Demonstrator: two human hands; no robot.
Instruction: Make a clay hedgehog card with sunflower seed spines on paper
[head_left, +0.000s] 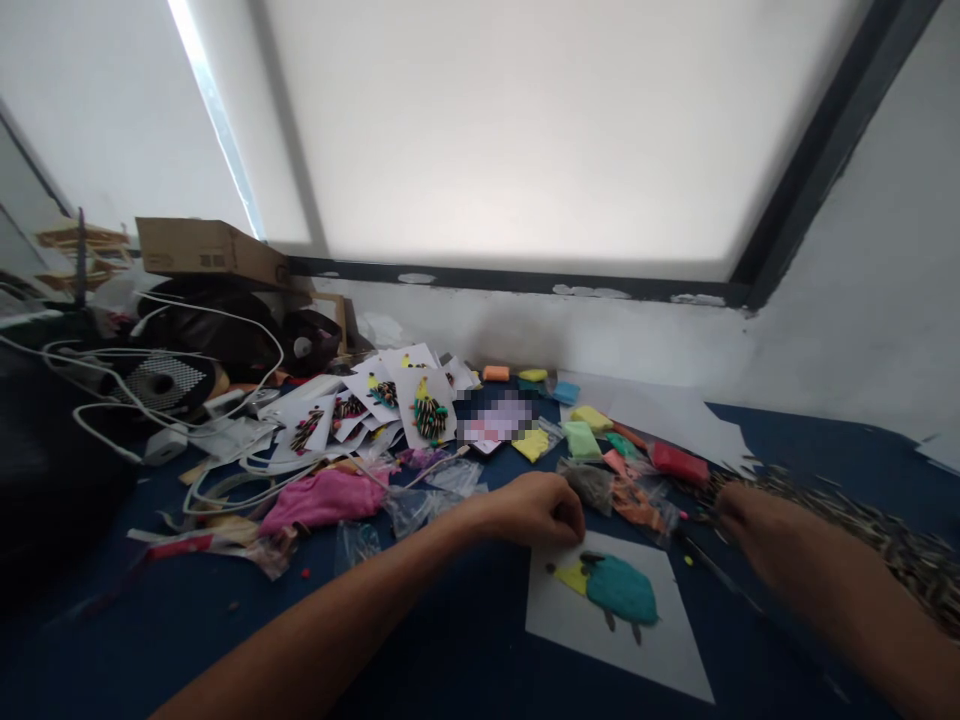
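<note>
Both hands have curled fingers; I cannot tell whether the left or right grips anything. They are over the blue bench. Seeds heap beside the right; paper lies by the left, bearing a teal-and-yellow animal.

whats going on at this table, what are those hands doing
A person has the left hand at the far edge of a white paper sheet bearing a teal-and-yellow, clay-like animal figure. The right hand is at the left end of a pile of slender, dark striped pieces; whether either hand grips anything is unclear. The teal body is mostly bare, while white cards further back show animals covered in similar pieces.
</note>
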